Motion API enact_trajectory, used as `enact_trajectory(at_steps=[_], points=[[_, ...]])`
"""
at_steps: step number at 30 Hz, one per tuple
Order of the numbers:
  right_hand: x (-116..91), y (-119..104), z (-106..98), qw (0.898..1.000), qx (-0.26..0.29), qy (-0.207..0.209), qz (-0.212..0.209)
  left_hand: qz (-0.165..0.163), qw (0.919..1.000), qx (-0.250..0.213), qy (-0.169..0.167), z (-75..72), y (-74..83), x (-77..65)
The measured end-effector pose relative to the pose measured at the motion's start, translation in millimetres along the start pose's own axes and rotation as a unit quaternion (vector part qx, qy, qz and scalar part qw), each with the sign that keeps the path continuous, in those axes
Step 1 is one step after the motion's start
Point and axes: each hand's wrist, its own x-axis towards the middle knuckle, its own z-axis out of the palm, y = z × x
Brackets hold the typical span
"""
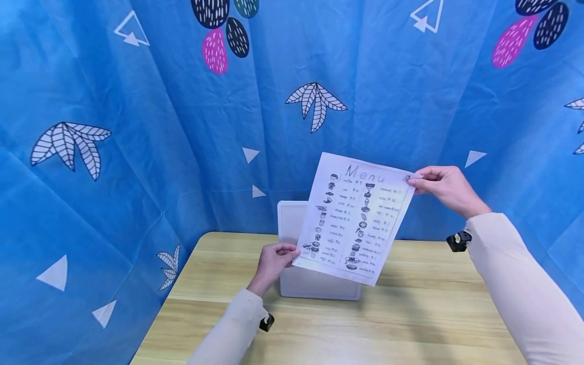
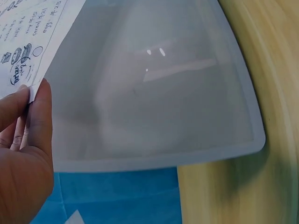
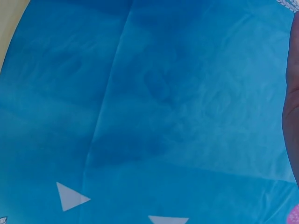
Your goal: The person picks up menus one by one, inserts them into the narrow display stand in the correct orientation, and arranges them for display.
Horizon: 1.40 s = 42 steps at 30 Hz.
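Note:
A white paper menu [image 1: 351, 223], hand-lettered with small food drawings and prices, is held up tilted above the table. The left hand [image 1: 275, 263] pinches its lower left corner between thumb and fingers; the left wrist view shows this grip of the left hand [image 2: 25, 135] up close. At the upper right corner, the right hand [image 1: 449, 187] pinches the sheet. Behind the menu a white rectangular board [image 1: 319, 285] with rounded corners and a raised rim is partly covered by the paper. Only an edge of the right hand [image 3: 292, 107] enters the right wrist view.
Under the hands lies a light wooden table [image 1: 219, 274]. A blue patterned curtain [image 1: 150, 126] hangs behind it and along its left side. Dark wrist cameras sit on both wrists, such as the right camera [image 1: 459, 241].

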Motion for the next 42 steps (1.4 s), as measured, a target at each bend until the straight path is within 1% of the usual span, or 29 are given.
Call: enact_trajectory(at_steps=[6,11,16,20,27,33,38,42], points=[[6,-12,-1,1.000,0.008,-0.010,0.000,0.007,0.9999,0.002,0.010,-9.4,7.9,3.7],[12,-25,-1,1.000,0.003,-0.009,-0.012,0.009,0.9998,0.004,0.016,-15.0,12.7,6.5],[19,-37,0,0.999,0.000,-0.011,-0.032,0.013,0.9997,-0.011,0.018,-21.6,16.1,8.8],[22,-44,-1,0.999,-0.006,-0.011,-0.041,0.019,0.9993,-0.025,0.020,-27.9,21.7,10.8],[25,-58,-5,0.998,-0.010,-0.005,-0.057,0.041,0.9983,-0.036,0.018,-35.4,32.6,15.1],[28,-67,-8,0.998,-0.019,0.000,-0.065,0.053,0.9971,-0.050,0.021,-40.2,40.0,17.7],[30,-72,-9,0.997,-0.026,0.005,-0.077,0.062,0.9968,-0.045,0.022,-43.2,47.5,19.4],[31,-78,-12,0.996,-0.020,0.010,-0.088,0.069,0.9968,-0.031,0.027,-45.9,56.0,22.3]])
